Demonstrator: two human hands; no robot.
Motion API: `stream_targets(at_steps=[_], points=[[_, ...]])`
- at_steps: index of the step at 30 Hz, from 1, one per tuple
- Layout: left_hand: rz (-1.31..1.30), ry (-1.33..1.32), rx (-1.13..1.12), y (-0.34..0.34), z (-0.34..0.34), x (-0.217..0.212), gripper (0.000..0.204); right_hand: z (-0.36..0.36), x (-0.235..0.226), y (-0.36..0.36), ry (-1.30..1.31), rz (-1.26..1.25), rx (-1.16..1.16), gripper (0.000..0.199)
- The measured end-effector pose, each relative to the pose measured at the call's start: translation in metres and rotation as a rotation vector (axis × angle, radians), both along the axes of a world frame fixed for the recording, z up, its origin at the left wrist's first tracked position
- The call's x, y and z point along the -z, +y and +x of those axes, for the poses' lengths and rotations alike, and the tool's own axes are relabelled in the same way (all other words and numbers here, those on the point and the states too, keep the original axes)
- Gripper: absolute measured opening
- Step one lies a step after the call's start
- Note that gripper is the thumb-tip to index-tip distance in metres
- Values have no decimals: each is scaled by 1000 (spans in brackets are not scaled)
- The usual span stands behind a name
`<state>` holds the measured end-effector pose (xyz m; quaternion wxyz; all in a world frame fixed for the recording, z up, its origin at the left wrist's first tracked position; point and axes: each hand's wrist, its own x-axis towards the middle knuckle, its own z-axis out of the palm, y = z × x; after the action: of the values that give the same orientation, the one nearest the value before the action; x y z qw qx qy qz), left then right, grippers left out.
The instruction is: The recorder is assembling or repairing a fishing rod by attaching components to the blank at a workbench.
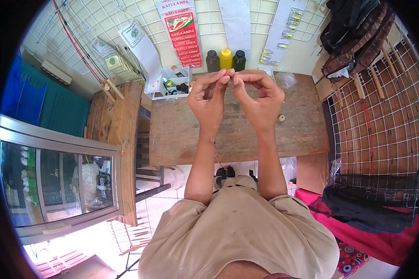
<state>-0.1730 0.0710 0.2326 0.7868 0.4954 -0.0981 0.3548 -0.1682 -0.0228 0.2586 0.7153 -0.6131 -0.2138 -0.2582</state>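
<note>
Small red piece point(226, 73) at the centre of my feed, held up over the far part of the wooden table point(195, 135). The left hand point(208, 95) pinches it between thumb and fingertips, other fingers curled. The right hand point(260, 95) meets it from the right, thumb and forefinger bent into a ring, tips drawn together at the piece. From where I sit, it is too small to say what it is, or whether the right fingertips grip it as well.

On the table, to the right of the right wrist: a pale round bead point(281, 118), lying alone. Farther off on that side, crumpled clear plastic point(287, 80). Behind the hands, at the far edge, I count a yellow bottle point(226, 59) standing between two dark bottles point(212, 60). Far left, beside the left hand, a white tray point(172, 96) with small containers in it.

Beyond, against the far wall, white wire grid point(144, 9) and a hanging strip of red packets point(181, 39). To the left, a wooden bench point(109, 121) and, nearer, a glass-paned cabinet point(60, 143). To the right, a dark backpack point(358, 42) hangs above a rack of rods point(368, 125).
</note>
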Motion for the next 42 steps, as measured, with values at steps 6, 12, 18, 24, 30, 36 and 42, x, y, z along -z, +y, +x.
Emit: stream_targets(at_steps=[6,12,18,24,30,36,42], points=[[31,-18,-11,1,0,1,12,1,1,0,-23,-20,11,10],[80,-14,-62,2,1,2,11,2,-1,-1,-4,19,-76,12],[198,-35,-120,6,1,2,12,5,-1,-7,58,34,-143,16],[248,-49,-103,7,2,0,12,4,-3,-10,87,-11,-145,16],[234,-10,-45,11,2,1,11,5,-4,-11,140,-39,-188,22],[352,-63,-54,15,4,-5,12,7,-15,-11,-75,-251,-15,26],[403,-25,-80,19,4,-4,12,14,-12,-9,-134,-283,38,14]])
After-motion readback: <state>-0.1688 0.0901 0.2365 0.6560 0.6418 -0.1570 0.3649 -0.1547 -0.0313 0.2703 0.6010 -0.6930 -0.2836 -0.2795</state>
